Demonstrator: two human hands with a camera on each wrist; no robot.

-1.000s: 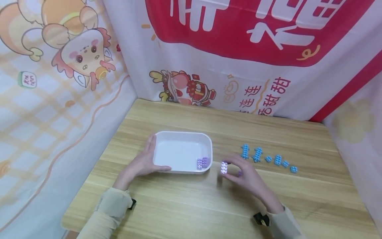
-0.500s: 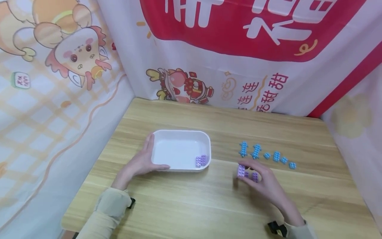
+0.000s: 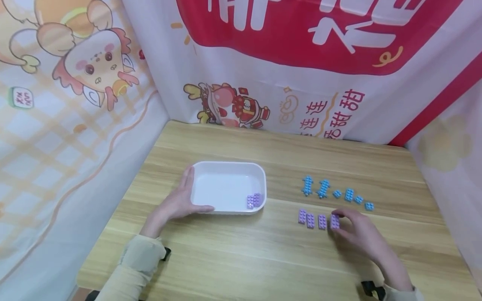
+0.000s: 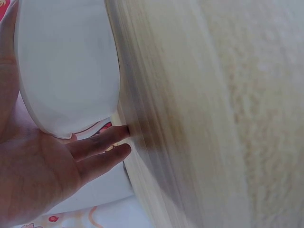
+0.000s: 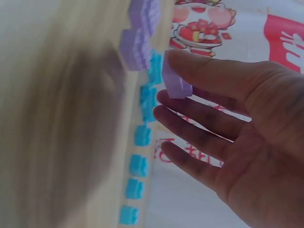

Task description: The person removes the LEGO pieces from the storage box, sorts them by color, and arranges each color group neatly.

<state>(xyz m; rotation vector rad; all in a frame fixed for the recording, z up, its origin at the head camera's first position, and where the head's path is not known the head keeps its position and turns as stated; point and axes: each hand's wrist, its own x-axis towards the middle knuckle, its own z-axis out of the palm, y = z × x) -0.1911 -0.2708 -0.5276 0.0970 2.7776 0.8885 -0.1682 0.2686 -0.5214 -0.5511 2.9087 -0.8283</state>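
Observation:
My left hand [image 3: 178, 200] holds the left end of a white plastic tray [image 3: 226, 211], thumb along the near side and fingers at the far left corner. Two purple building bricks [image 3: 253, 201] sit in the tray's near right corner. Between thumb and fingers, my right hand [image 3: 361, 232] pinches another purple brick [image 3: 334, 221], close above the table in the right wrist view [image 5: 175, 78]. Left of it, three purple bricks [image 3: 310, 220] stand in a row on the table. The left wrist view shows the tray wall [image 4: 69, 66] against my left hand [image 4: 45, 166].
Several blue bricks [image 3: 349, 195] of different shapes lie in a line behind the purple row. The wooden table [image 3: 233, 255] ends at printed cloth hangings [image 3: 226, 104] at the back and left.
My right hand has moved right, away from the tray, carrying the purple brick to the right end of the purple row. My left hand has stayed on the tray.

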